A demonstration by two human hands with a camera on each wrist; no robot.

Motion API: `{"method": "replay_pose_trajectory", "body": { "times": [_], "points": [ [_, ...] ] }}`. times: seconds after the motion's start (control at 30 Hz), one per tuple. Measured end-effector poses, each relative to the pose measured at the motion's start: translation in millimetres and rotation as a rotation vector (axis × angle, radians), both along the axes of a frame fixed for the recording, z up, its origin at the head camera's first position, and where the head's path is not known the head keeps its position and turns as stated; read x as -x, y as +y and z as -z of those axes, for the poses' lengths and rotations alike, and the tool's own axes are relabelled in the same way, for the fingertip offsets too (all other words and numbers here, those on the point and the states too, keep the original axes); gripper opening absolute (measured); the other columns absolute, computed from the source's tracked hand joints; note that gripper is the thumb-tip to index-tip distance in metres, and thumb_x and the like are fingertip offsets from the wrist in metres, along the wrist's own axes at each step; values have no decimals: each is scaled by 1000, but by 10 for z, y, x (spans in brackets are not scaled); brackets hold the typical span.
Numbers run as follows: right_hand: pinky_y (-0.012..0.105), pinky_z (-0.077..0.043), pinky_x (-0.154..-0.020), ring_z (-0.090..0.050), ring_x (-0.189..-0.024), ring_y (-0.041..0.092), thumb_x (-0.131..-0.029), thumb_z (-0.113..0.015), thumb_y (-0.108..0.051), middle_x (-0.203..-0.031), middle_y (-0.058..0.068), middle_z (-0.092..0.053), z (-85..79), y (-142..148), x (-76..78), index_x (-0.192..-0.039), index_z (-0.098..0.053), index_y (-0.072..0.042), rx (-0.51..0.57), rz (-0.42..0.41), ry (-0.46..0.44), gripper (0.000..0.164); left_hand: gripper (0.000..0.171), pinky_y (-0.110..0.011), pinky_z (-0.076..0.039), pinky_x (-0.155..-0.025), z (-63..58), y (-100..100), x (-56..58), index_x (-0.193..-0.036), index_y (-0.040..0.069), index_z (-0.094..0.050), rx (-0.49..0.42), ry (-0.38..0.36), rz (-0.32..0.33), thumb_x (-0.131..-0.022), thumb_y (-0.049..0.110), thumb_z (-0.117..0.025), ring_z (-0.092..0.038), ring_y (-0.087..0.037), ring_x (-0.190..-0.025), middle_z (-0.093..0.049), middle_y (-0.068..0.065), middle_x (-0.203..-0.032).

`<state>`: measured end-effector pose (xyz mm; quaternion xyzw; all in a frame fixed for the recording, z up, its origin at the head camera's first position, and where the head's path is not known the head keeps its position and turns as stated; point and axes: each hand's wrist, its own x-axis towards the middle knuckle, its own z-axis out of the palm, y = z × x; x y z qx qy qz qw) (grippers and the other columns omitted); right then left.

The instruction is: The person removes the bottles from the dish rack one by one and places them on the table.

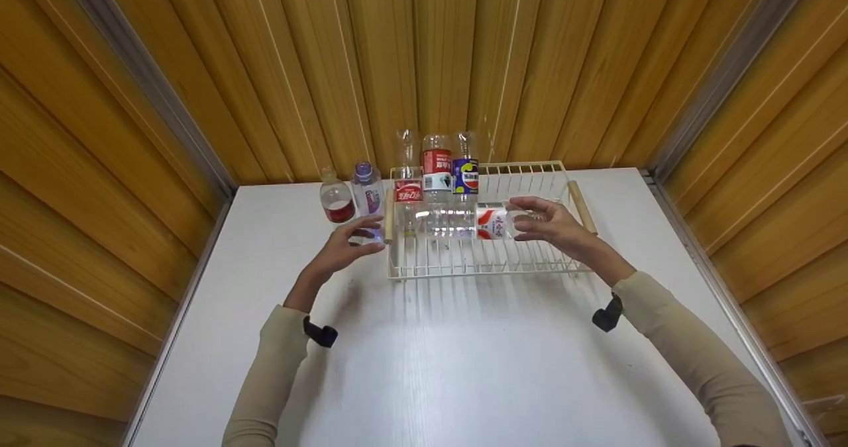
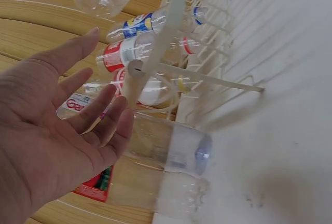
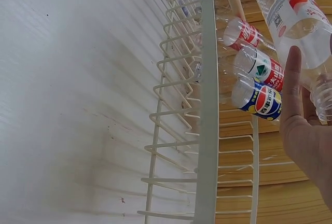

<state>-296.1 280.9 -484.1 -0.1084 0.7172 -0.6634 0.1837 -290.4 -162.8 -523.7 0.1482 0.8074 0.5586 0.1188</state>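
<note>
My right hand (image 1: pixel 555 227) grips a clear plastic bottle (image 1: pixel 491 222) with a white-and-red label near its neck. The bottle lies sideways over the white wire rack (image 1: pixel 457 275), its base toward the left. Three other bottles stand in the rack: one with a red label (image 1: pixel 409 191), one with a red-and-white label (image 1: pixel 437 162) and one with a blue label (image 1: pixel 466 175). By the rack's left wooden handle (image 1: pixel 389 216), my left hand (image 1: pixel 341 248) has its fingers spread and nothing in it. In the left wrist view, its fingertips (image 2: pixel 123 105) overlap that handle.
Left of the rack, on the white table (image 1: pixel 411 367), stand a purple-tinted bottle (image 1: pixel 368 192) and a clear bottle with a dark red label (image 1: pixel 339 210). A second wooden handle (image 1: pixel 582 207) forms the rack's right end. Ridged wood-look panels (image 1: pixel 437 56) rise behind.
</note>
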Motion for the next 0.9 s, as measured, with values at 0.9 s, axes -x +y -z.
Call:
{"method": "replay_pose_trajectory", "body": {
  "times": [0.9],
  "points": [
    [40,-60,-93,-57,-128,24,-91,-74,-2,-142,1,-57,-40,-78,-77,-144,-52,-2,-15,-124,38,57,68,-49,-50,-108,-462,548,96,-154,19,-47,92,46,472,-93,21,-76,-53,-37,-135,-54,-16,-151]
  ]
}}
